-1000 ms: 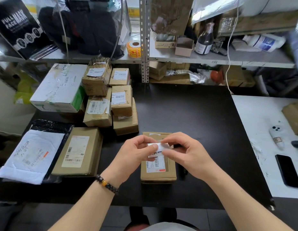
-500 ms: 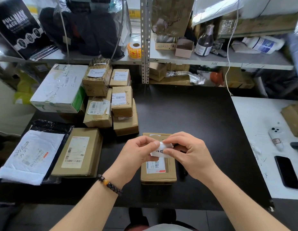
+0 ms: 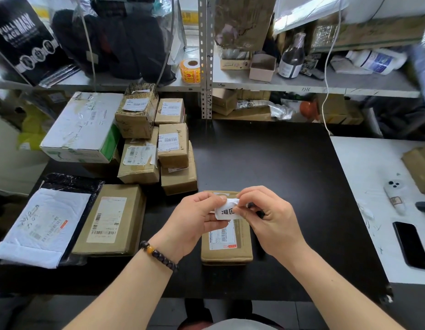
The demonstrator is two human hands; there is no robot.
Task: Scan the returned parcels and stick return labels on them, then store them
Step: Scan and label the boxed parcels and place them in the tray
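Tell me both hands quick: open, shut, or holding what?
Left hand: fingers pinch the left side of the small white paper label with black print.
Right hand: fingers pinch the same label's right edge.

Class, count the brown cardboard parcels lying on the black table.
7 parcels visible: one at front centre, one flat at front left, five stacked behind at left. Others may hide beneath the white box.

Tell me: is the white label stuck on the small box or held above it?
Not stuck. The white label is curled and pinched between the left hand and right hand, over the small box.
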